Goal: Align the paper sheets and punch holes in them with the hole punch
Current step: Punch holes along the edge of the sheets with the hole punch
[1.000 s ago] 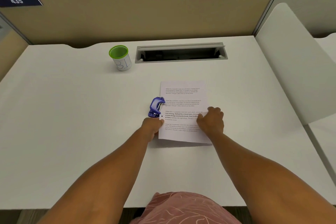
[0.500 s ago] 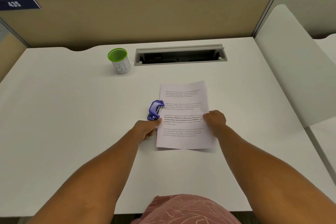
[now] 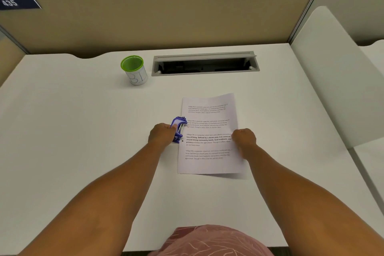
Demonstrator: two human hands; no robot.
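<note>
Lying flat near the middle of the desk (image 3: 62, 122), the paper sheets (image 3: 209, 131) show as one printed stack with the long axis running away from the person and the far end tipped slightly to the right. One small dark punched hole (image 3: 182, 140) sits just inside the left margin, about halfway along. The purple hole punch (image 3: 178, 129) stands at that same left edge, a little farther from the person than the hole, its mouth facing the paper; whether the margin is actually seated in the slot is hard to tell from this angle. The left hand (image 3: 161, 135) is the nearer one to the tool and closes around its outer side, fingers curled together and clamped on the punch body. The right hand (image 3: 244, 138) rests on the right part of the stack, fingers folded into a loose fist that presses the paper down without pinching it. The next punch seems to depend on sliding the tool along the left edge, parallel to the stack's long axis, while the right hand pins the sheets. Farther back stand a green-rimmed cup (image 3: 134, 70), a cable tray (image 3: 204, 64) and the partition (image 3: 166, 18)
</note>
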